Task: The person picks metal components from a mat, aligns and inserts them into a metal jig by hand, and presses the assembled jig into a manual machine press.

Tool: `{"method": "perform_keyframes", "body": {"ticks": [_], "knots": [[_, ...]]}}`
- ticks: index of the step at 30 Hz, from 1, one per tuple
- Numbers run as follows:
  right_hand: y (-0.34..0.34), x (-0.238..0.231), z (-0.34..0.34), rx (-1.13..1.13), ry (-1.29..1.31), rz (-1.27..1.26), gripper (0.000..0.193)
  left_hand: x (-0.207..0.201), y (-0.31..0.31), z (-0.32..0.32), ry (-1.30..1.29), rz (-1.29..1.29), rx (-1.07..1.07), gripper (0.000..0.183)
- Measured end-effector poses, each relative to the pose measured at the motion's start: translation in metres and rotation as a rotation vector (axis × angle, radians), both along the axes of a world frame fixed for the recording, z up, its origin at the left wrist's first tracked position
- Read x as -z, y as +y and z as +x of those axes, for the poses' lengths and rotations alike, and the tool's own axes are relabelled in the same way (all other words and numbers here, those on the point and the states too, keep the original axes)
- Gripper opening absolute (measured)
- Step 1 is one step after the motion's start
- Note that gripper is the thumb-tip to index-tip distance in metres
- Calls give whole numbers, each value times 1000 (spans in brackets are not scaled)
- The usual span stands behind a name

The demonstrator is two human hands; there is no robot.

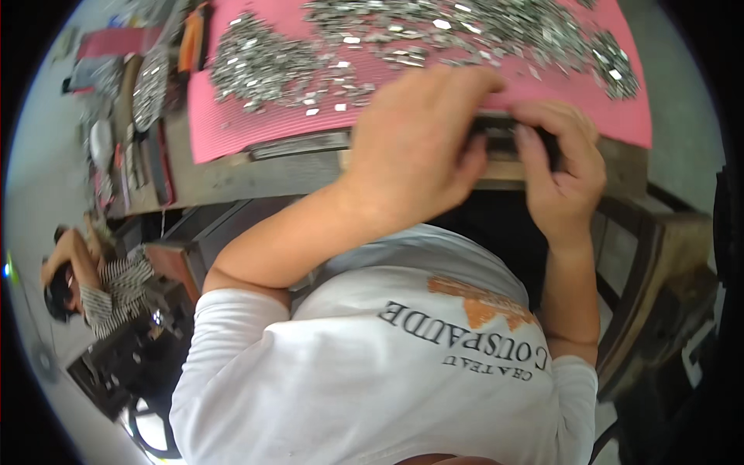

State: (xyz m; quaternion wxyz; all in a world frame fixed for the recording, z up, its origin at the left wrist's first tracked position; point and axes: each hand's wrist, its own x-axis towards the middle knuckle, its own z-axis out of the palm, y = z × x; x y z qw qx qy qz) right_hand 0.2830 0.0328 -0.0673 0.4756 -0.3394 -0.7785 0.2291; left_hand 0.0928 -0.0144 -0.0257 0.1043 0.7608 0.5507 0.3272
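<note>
Both hands work at the near edge of the bench. My left hand (418, 139) is curled over a long grey bar (302, 145) lying along that edge, its thumb bent in below the fingers. Just to the right, my right hand (566, 159) is closed, thumb against the curled fingers near the bar's right part. A dark patch shows inside its grip, too blurred to name. Whatever lies between the left fingers and thumb is hidden. Beyond the hands, many small shiny metal pieces (263, 66) spread in heaps on a pink ribbed mat (213, 128).
Orange-handled tool (192, 39) rests at the mat's left edge. Clear bags (151, 89) and long tools (159, 163) crowd the bench's left side. A wooden frame (659, 287) stands at right. Another person (101, 279) in a striped top sits at lower left beside dark machinery (132, 356).
</note>
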Motion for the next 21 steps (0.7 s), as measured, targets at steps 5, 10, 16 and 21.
{"method": "perform_keyframes", "body": {"ticks": [5, 10, 16, 21], "knots": [[-16, -10, 7, -31, -18, -88, 14, 0, -28, -22, -96, 108, 24, 60], [-33, -27, -8, 21, -143, -66, 13, -9, -62, -100, -54, 241, -177, 44], [-44, -61, -59, -104, -307, 148, 17, 5, -89, -180, -21, 215, -478, 32], [-47, -68, -121, -309, -458, 241, 24, 19, -92, -194, 214, 310, -363, 43]]}}
